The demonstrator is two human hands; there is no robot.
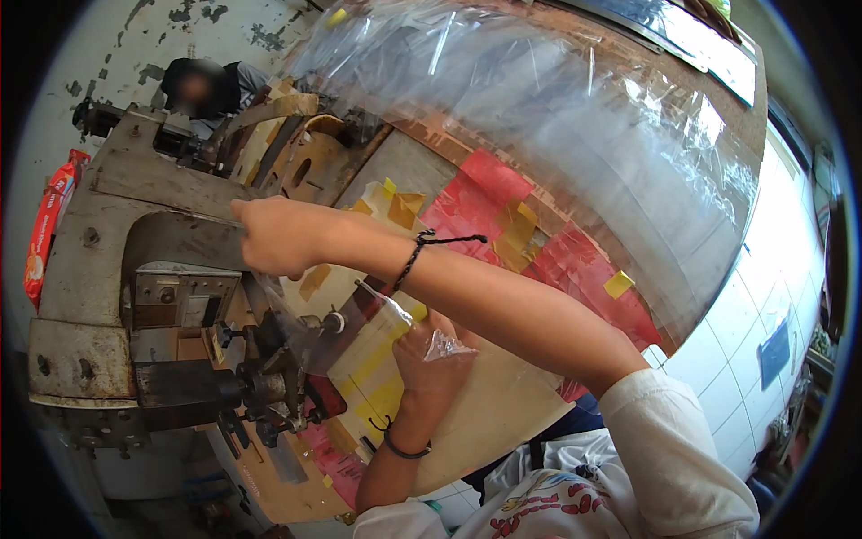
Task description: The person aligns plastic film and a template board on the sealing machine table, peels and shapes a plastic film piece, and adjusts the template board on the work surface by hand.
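Note:
My right hand (280, 237) is closed, with its fingers curled down beside the arm of a grey metal machine (171, 193); what it holds, if anything, is hidden. Below and nearer my body, my left hand (435, 352) is closed on clear plastic film (446, 345), which bunches at its fingers. My right forearm crosses above the left hand. Thin clear film also shows under the right hand, near the machine's metal rods and knobs (334, 322). Under both hands lies a pale work board (503, 395) with yellow tape on it.
A large pile of clear plastic sheets (575, 117) covers the far side of the table. Red sheets (476, 198) with yellow tape lie before it. A red packet (49, 229) is at the far left. Another person (211, 90) is behind the machine.

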